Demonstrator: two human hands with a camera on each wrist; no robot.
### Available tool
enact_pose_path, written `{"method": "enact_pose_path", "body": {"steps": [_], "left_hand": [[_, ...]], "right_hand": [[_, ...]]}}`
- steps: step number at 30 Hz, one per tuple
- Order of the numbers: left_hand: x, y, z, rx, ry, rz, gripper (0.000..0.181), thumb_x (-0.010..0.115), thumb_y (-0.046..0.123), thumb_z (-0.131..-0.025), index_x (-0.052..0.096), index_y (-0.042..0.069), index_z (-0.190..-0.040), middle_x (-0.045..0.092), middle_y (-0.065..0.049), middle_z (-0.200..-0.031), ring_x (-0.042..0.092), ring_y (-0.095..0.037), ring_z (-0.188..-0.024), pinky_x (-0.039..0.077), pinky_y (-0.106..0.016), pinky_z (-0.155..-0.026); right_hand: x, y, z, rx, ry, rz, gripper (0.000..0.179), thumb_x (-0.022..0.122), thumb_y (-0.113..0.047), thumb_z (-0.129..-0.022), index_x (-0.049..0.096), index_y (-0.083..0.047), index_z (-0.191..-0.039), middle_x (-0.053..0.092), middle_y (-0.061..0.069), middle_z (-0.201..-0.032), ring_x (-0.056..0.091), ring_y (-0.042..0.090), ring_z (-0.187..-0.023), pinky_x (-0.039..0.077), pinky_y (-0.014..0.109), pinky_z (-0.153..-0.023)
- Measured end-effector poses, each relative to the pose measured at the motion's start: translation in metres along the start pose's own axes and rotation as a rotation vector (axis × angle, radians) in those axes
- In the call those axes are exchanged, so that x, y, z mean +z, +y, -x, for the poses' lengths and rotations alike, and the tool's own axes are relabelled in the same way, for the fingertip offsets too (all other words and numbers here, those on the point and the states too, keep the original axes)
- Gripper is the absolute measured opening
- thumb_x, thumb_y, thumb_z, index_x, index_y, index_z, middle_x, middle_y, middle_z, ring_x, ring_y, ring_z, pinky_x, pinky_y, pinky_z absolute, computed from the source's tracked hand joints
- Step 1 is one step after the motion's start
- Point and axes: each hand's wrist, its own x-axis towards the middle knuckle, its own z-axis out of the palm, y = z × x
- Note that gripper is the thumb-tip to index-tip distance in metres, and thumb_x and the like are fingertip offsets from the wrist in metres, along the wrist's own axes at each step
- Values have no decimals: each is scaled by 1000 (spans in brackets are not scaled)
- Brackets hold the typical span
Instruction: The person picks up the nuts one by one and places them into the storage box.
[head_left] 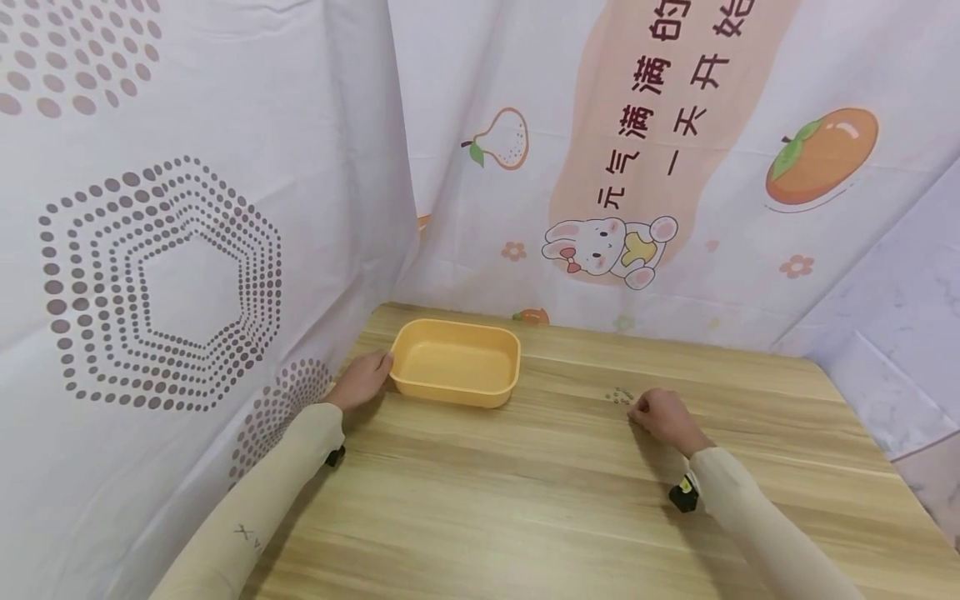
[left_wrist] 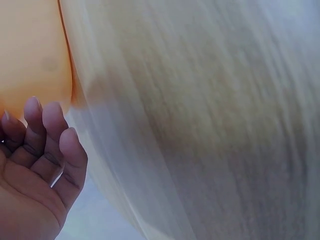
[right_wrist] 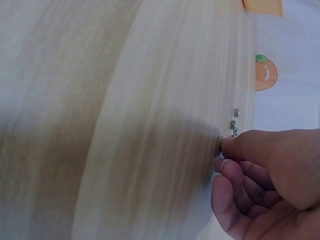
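A shallow yellow plastic bin [head_left: 453, 396] with rounded corners stands upright on the table. My left hand [head_left: 365, 379] grips it at its left end, fingertips at the rim. In the left wrist view the curved fingers [left_wrist: 70, 145] lie against the outer wall of the bin [left_wrist: 35, 55]; the thumb is out of that view. Small metal nuts [head_left: 619, 395] lie loosely grouped to the right. Beside them, my right hand [head_left: 666, 417] has its thumb and index fingertips low at the tabletop. I cannot tell whether a nut is between them. Several nuts [right_wrist: 233, 124] sit just past the thumb.
The wood-grain table [head_left: 480, 492] runs up to a printed cloth [head_left: 480, 233] hanging at the back. Another hanging cloth [head_left: 330, 208] with dotted hexagons stands close along the left arm. Each wrist carries a small black camera [head_left: 683, 497].
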Motion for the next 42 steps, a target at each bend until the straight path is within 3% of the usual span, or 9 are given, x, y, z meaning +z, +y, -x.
{"method": "enact_pose_path", "body": {"steps": [6, 12, 23, 34, 42], "left_hand": [[-1, 0, 1, 13, 1, 21, 39, 34, 29, -114, 58, 7, -95, 59, -9, -73, 53, -21, -63, 48, -35, -60], [-2, -1, 3, 24, -5, 5, 40, 34, 29, -115, 61, 3, -102, 60, -9, -75, 54, -21, -65, 48, -36, -63], [0, -6, 4, 17, -13, 30, 41, 33, 30, -115, 61, 4, -100, 59, -6, -72, 52, -19, -62, 47, -34, -60], [-1, -2, 6, -23, -39, 169, 39, 35, 32, -115, 60, 4, -104, 61, -10, -74, 54, -20, -61, 44, -28, -55], [-1, -1, 7, -35, -51, 208, 37, 36, 28, -115, 61, 1, -111, 61, -12, -75, 56, -21, -61, 46, -27, -55]], "right_hand": [[0, 1, 0, -1, 13, -9, 16, 72, -10, -95, 75, 3, -85, 71, 6, -77, 57, 15, -64, 50, 33, -60], [0, -1, -2, -12, 46, -19, 14, 71, -9, -94, 74, 1, -86, 73, 10, -82, 64, 20, -72, 54, 40, -66], [1, -8, -8, -32, 103, -19, 11, 68, -6, -93, 72, 0, -85, 71, 8, -81, 62, 20, -72, 54, 39, -67], [-4, -24, -10, -51, 117, -54, 12, 68, -8, -97, 73, 0, -90, 70, 6, -82, 59, 16, -72, 51, 35, -65], [-4, -34, -16, -74, 124, -58, 10, 69, -7, -96, 74, -1, -91, 71, 5, -82, 62, 15, -72, 52, 35, -66]]}}
